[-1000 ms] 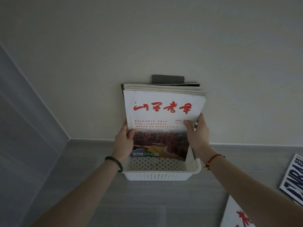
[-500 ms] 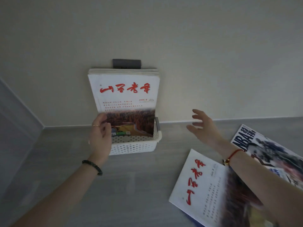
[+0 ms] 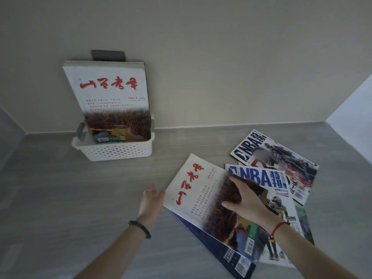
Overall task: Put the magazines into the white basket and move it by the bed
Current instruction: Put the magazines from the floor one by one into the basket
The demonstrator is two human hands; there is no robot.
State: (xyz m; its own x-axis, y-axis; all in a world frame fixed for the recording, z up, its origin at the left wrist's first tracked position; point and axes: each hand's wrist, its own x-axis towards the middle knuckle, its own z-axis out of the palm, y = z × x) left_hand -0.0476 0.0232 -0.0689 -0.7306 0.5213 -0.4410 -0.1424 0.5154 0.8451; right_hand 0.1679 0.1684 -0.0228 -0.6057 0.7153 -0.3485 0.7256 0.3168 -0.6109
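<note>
Right hand (image 3: 247,201) on red-titled magazine (image 3: 194,198); NBA magazine (image 3: 259,177) beside

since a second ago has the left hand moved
Yes: the left hand has come away from the white basket, rightward, to the edge of the loose red-titled magazine.

The white perforated basket (image 3: 118,152) sits on the grey surface against the wall, a stack (image 3: 108,85) of magazines standing upright in it, red-titled cover facing out. To its right loose magazines (image 3: 281,156) lie flat and overlapping: a red-titled one (image 3: 193,190) on top, two NBA issues (image 3: 259,177) fanned out beyond it
</note>
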